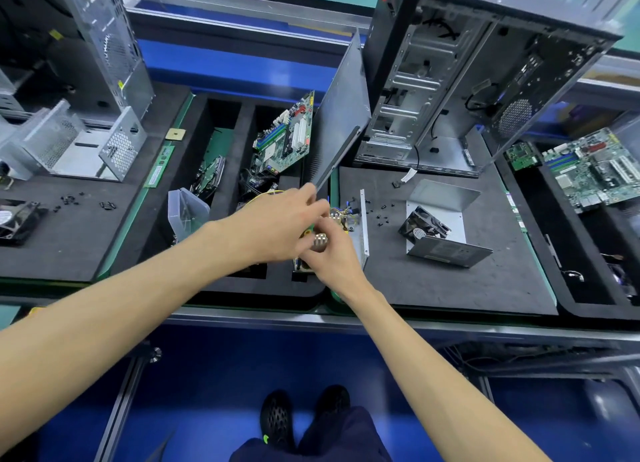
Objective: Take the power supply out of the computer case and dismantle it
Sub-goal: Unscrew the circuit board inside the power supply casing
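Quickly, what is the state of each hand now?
Left hand: fingers curled, gripping the green power supply circuit board.
Right hand: pinching a ribbed silver heat sink on that board.

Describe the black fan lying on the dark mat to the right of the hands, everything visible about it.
The black fan is a square-framed case fan of dark plastic with a round hub bearing a pale label. It lies tilted, leaning on a bent grey sheet-metal cover that sits on the dark mat. Small black screws are scattered apart from it on its left. Neither hand touches it. Its blades are indistinct, and no cable can be made out.
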A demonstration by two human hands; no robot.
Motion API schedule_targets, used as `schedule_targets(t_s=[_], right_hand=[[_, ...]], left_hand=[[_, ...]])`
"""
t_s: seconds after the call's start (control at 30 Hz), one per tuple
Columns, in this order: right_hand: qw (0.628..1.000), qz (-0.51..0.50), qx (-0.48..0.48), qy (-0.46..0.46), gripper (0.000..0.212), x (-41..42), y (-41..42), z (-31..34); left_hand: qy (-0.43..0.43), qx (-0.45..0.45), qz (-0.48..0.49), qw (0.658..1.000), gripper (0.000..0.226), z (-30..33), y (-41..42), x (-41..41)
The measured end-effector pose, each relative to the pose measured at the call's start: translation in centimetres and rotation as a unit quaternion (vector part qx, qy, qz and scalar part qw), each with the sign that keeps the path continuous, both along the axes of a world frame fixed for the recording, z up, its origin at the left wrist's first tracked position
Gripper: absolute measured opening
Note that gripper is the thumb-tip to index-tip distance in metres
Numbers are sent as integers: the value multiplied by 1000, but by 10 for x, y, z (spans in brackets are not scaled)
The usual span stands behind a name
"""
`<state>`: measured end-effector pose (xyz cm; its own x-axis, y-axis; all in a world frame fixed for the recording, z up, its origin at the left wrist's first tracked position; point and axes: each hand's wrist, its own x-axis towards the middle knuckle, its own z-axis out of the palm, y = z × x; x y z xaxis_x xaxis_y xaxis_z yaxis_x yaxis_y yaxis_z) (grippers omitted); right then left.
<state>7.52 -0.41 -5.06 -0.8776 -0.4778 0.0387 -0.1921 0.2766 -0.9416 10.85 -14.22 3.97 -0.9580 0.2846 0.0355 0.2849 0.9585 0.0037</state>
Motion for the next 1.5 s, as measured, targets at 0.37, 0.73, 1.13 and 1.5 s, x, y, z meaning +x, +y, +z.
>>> schedule_targets(t_s=[0.37, 0.73, 1.13, 1.5], right_hand=[[1000, -2, -7, -4, 27, -4, -4, 6], [1000, 18, -20, -16, 23, -5, 3, 11], [998, 29, 24, -44, 21, -6, 12, 14], [1000, -9, 3, -11, 21, 1, 18, 6]], left_hand=[[2, -27, 5, 1000, 31, 6, 2, -6], [-47, 36, -44, 997, 33, 4, -7, -14], [-120, 106, -61, 985, 32, 12, -12, -16], [30, 83, 93, 992, 58, 0, -13, -17]])
